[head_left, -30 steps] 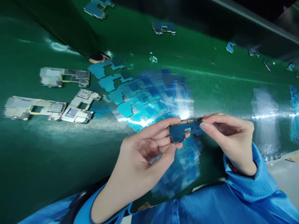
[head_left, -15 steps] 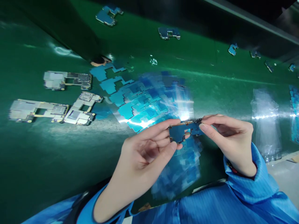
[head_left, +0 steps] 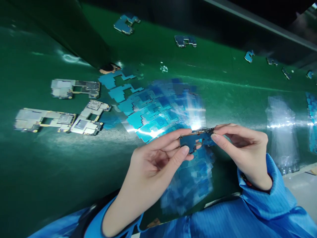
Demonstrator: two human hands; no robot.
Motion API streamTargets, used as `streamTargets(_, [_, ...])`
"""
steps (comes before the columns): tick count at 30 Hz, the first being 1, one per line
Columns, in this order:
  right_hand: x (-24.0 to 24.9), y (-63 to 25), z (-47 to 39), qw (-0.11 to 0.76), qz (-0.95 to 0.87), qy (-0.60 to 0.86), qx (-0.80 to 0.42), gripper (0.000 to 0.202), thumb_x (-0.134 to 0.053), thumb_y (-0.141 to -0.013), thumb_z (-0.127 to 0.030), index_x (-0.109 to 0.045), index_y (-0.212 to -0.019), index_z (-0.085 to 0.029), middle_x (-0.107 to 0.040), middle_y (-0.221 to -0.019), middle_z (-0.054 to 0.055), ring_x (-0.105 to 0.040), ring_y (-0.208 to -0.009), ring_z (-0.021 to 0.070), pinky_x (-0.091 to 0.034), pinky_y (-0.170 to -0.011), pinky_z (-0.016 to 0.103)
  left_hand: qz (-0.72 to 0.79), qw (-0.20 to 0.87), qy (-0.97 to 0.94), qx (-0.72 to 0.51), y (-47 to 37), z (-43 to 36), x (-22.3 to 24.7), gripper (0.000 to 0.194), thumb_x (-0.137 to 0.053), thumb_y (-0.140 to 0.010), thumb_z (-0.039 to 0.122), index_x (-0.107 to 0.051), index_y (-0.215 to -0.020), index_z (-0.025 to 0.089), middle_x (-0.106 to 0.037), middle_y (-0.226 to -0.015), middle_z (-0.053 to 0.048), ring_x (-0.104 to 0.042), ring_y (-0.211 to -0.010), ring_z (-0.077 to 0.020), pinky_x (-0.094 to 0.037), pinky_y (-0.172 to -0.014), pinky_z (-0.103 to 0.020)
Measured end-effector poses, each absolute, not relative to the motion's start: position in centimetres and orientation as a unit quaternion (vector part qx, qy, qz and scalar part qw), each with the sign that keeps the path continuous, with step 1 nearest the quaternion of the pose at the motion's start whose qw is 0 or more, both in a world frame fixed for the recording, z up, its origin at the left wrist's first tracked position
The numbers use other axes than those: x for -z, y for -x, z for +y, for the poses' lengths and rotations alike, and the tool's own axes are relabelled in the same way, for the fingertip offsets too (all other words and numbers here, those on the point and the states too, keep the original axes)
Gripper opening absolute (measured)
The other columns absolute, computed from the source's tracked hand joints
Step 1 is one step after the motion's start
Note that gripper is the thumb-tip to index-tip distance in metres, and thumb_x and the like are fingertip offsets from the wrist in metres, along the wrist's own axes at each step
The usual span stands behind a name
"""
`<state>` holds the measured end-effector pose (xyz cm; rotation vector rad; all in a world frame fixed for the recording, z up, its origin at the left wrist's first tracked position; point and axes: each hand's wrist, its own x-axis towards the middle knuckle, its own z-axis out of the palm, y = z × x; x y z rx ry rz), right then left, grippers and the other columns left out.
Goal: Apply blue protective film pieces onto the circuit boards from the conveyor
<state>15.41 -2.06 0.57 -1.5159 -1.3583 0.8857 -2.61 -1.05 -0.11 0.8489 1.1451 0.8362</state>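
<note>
Between my two hands is a small circuit board (head_left: pixel 187 142) with a dark blue face and a notch in its edge. My left hand (head_left: pixel 158 165) grips its wide left end, the thumb lying on the blue face and the fingers behind. At the narrow right end, the thumb and index finger of my right hand (head_left: pixel 239 142) pinch the board's corner. Below and behind the board lies a spread of blue film pieces (head_left: pixel 153 109) cut in board-like outlines, on clear sheets. Glare hides part of the film.
Several silvery circuit boards (head_left: pixel 75 88) lie on the green mat (head_left: pixel 74 172) at left. More boards (head_left: pixel 185 41) with blue faces line the back. A clear plastic sheet (head_left: pixel 282 132) lies at right, with more blue film (head_left: pixel 312 122) at the edge. A dark post (head_left: pixel 81 39) rises at upper left.
The left thumb has slid further up onto the board's blue face. Both hands keep hold of the board in nearly the same place. The view has shifted slightly.
</note>
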Motion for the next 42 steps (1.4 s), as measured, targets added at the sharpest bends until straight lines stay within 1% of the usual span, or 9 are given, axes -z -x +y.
streamTargets(4, [-0.57,-15.42,-2.10,0.443,-0.547,0.613,-0.358,0.015,-0.074,-0.074,-0.012,-0.075,-0.080,-0.025,-0.075,-0.079,-0.003,-0.070,-0.076,0.0129,-0.057,-0.072,0.023,0.508,0.678,-0.370,-0.381,2.61,-1.08,0.21,0.025,-0.070,-0.078,0.020,-0.072,-0.102,0.024,-0.079,-0.088,0.002,-0.074,-0.068,-0.0154,-0.062,-0.069,-0.022])
streamTargets(9, [-0.54,-15.45,-2.13,0.442,-0.546,0.617,-0.356,0.012,-0.074,-0.074,-0.013,-0.075,-0.080,-0.024,-0.075,-0.079,-0.002,-0.070,-0.076,0.0137,-0.058,-0.072,0.024,0.500,0.679,-0.387,-0.372,2.84,-0.97,0.30,0.026,-0.069,-0.077,0.018,-0.072,-0.103,0.024,-0.078,-0.078,0.003,-0.073,-0.064,-0.0137,-0.060,-0.066,-0.019])
streamTargets(11, [-0.55,-15.46,-2.13,0.440,-0.544,0.621,-0.354,0.010,-0.074,-0.074,-0.015,-0.075,-0.079,-0.024,-0.075,-0.079,-0.001,-0.071,-0.075,0.0145,-0.059,-0.070,0.024,0.500,0.679,-0.391,-0.370,2.89,-0.95,0.26,0.028,-0.070,-0.077,0.018,-0.072,-0.104,0.023,-0.078,-0.080,0.002,-0.073,-0.063,-0.0138,-0.061,-0.066,-0.020])
streamTargets(14, [-0.62,-15.50,-2.09,0.436,-0.538,0.627,-0.356,0.008,-0.075,-0.074,-0.017,-0.075,-0.078,-0.024,-0.075,-0.078,-0.001,-0.071,-0.073,0.0148,-0.060,-0.068,0.024,0.499,0.680,-0.384,-0.376,2.88,-1.02,0.12,0.029,-0.071,-0.076,0.018,-0.071,-0.105,0.022,-0.079,-0.089,0.000,-0.074,-0.070,-0.0162,-0.062,-0.068,-0.022])
streamTargets(18, [-0.66,-15.53,-2.00,0.440,-0.538,0.621,-0.363,0.011,-0.074,-0.074,-0.014,-0.075,-0.078,-0.025,-0.075,-0.077,-0.002,-0.070,-0.071,0.0135,-0.060,-0.067,0.023,0.489,0.694,-0.363,-0.383,2.80,-1.17,-0.06,0.029,-0.069,-0.077,0.016,-0.070,-0.105,0.023,-0.077,-0.100,0.000,-0.075,-0.081,-0.0167,-0.061,-0.074,-0.021])
streamTargets(24, [-0.58,-15.47,-2.02,0.441,-0.541,0.620,-0.358,0.011,-0.075,-0.074,-0.014,-0.075,-0.079,-0.025,-0.075,-0.078,-0.001,-0.071,-0.074,0.0150,-0.060,-0.068,0.025,0.495,0.687,-0.372,-0.380,2.79,-1.26,-0.08,0.031,-0.068,-0.077,0.015,-0.070,-0.107,0.021,-0.077,-0.101,-0.002,-0.074,-0.086,-0.0203,-0.062,-0.076,-0.026])
streamTargets(31, [-0.62,-15.44,-2.01,0.441,-0.538,0.620,-0.362,0.012,-0.075,-0.074,-0.014,-0.075,-0.079,-0.025,-0.075,-0.078,-0.001,-0.071,-0.074,0.0142,-0.060,-0.069,0.024,0.492,0.689,-0.366,-0.385,2.69,-1.28,-0.20,0.030,-0.067,-0.077,0.014,-0.070,-0.106,0.022,-0.077,-0.100,0.000,-0.074,-0.088,-0.0191,-0.062,-0.077,-0.024])
streamTargets(36, [-0.56,-15.40,-1.94,0.444,-0.536,0.620,-0.361,0.011,-0.074,-0.074,-0.014,-0.075,-0.078,-0.024,-0.075,-0.077,-0.001,-0.070,-0.073,0.0150,-0.060,-0.068,0.026,0.496,0.682,-0.382,-0.377,2.82,-1.21,-0.17,0.032,-0.066,-0.076,0.013,-0.070,-0.107,0.021,-0.077,-0.100,-0.001,-0.074,-0.090,-0.0213,-0.063,-0.078,-0.027])
streamTargets(42, [-0.49,-15.42,-1.95,0.448,-0.536,0.615,-0.366,0.012,-0.074,-0.074,-0.014,-0.075,-0.079,-0.024,-0.075,-0.077,-0.001,-0.070,-0.073,0.0147,-0.059,-0.069,0.026,0.489,0.684,-0.389,-0.375,2.93,-1.21,-0.07,0.033,-0.065,-0.077,0.013,-0.069,-0.109,0.022,-0.078,-0.099,-0.001,-0.073,-0.092,-0.0213,-0.062,-0.079,-0.026])
